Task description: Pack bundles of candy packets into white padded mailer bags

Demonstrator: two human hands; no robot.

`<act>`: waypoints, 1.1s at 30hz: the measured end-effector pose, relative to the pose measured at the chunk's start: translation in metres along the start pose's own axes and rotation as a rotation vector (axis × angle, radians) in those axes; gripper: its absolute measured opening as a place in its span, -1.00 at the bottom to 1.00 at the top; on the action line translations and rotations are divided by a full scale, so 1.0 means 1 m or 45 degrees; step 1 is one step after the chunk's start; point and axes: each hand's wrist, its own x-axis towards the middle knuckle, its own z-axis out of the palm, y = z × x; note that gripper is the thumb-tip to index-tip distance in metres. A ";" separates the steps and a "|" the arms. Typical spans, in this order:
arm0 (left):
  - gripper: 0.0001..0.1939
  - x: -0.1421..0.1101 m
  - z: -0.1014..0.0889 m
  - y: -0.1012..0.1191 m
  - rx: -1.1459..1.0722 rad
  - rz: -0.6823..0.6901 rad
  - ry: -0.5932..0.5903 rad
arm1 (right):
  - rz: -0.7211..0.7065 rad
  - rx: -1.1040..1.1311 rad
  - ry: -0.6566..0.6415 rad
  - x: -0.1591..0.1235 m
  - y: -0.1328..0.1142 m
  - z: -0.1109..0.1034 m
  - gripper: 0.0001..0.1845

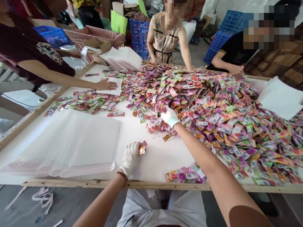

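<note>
My left hand (pixel 130 158), in a white glove, rests low over the white table with its fingers closed around a few small printed sachets (pixel 141 150), whose ends stick out on the right. My right hand (pixel 169 116), gloved too, reaches to the near left edge of a big pile of colourful sachets (pixel 203 94). Its fingers are curled against purple and pink sachets there; whether it grips one is hard to make out. Close to the table's front edge lies a small group of sachets (pixel 187 175), right of my left hand.
Clear plastic bags (pixel 78 138) lie stacked at the left. A co-worker's hand (pixel 106 85) presses on a white bag. More bags (pixel 123 58) stand at the back, and white sheets (pixel 281 97) lie at the right. A wooden rim (pixel 99 183) edges the table. Two other people stand across it.
</note>
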 end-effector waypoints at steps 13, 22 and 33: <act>-0.58 0.165 -0.054 -0.016 -0.080 -0.016 -0.150 | -0.112 -0.264 -0.205 0.071 -0.018 0.048 -0.57; -0.66 0.017 -0.021 0.035 0.063 0.094 -0.363 | -0.556 -0.349 -0.324 -0.097 0.024 0.070 -0.42; -0.61 -0.050 -0.055 0.008 -0.007 0.188 -0.309 | 0.085 0.586 0.051 -0.170 0.069 0.029 -0.75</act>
